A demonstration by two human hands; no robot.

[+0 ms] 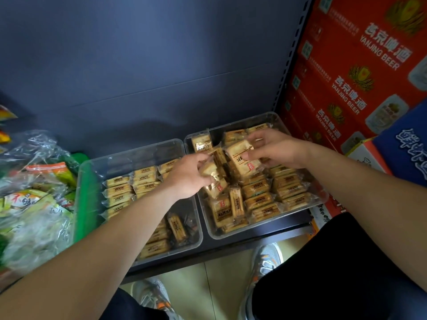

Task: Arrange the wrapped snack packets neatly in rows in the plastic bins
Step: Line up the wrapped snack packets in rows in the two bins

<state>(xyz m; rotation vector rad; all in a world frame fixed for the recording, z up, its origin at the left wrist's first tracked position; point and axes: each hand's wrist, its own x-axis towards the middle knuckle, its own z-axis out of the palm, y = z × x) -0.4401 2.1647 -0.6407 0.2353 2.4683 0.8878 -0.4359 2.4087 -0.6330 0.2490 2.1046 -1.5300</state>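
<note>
Nearest me, along the near-left corner of the right bin on the shelf, loose packets stand on end and lie askew. Tidy rows fill that bin's right side. Over the bin's middle my left hand reaches in across its left wall, fingers curled round a small bunch of packets. Just beyond, over the bin's far half, my right hand pinches a single packet between thumb and fingers, lifted clear of the heap.

That packet's long axis slants against the rows, so I judge it needs turning before it goes down. The right hand is nearer the tidy rows, and the left hand is nearer the jumble. The left bin touches the right bin's left wall.
</note>
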